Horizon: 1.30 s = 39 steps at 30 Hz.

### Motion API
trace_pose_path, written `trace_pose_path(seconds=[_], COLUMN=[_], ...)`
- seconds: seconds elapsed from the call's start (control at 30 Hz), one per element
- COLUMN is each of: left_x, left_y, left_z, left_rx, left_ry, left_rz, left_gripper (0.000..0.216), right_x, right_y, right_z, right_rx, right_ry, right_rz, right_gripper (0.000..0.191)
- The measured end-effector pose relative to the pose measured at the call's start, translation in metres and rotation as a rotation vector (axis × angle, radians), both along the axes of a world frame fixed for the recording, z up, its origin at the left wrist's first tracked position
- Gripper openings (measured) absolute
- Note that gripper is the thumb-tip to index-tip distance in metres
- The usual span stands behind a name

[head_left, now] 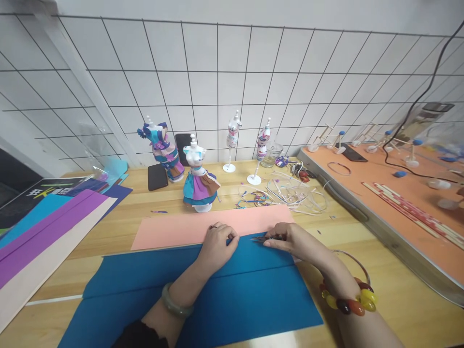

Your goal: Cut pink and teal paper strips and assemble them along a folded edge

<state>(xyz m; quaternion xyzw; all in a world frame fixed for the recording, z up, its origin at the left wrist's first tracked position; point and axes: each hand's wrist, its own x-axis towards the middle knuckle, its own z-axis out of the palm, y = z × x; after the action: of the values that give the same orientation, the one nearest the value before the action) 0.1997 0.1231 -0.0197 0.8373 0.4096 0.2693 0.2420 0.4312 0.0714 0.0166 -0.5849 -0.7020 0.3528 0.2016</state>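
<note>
A large blue sheet, paper or foam, lies creased across the table in front of me. At its far edge my left hand is closed, thumb and fingers pinching the blue edge. Just to the right, my right hand grips small dark scissors, their tips pointing left at the same edge. Whether the blades are apart is hard to make out. Behind the blue sheet lies a pink strip, partly covered by my hands.
Small dress forms stand at the back: two dressed, one in a multicoloured skirt, and two slimmer ones, one on a white stand. Tangled ribbons lie to the right. Coloured sheets overlap at left. A raised orange table borders the right.
</note>
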Motion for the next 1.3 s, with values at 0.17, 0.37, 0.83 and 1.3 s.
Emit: trace_pose_path(seconds=[0.17,0.37,0.83,1.3], left_x=[0.0,0.0,-0.001,-0.001], left_y=[0.0,0.002,0.0,-0.001], left_z=[0.0,-0.002,-0.003,0.0], left_rx=[-0.004,-0.009,-0.005,-0.013], left_ry=[-0.012,-0.032,-0.087,-0.115], left_rz=[-0.001,-0.008,-0.021,-0.013], left_gripper=[0.013,0.013,0.013,0.012], right_x=[-0.006,-0.008,-0.028,-0.031], right_y=[-0.002,-0.003,0.002,0.008], right_z=[0.002,0.001,0.001,-0.004], right_rx=[0.027,0.04,0.202,0.207], right_ry=[-0.076,-0.089,-0.125,-0.061], right_rz=[-0.054,-0.052,0.023,0.017], right_gripper=[0.03,0.032,0.028,0.03])
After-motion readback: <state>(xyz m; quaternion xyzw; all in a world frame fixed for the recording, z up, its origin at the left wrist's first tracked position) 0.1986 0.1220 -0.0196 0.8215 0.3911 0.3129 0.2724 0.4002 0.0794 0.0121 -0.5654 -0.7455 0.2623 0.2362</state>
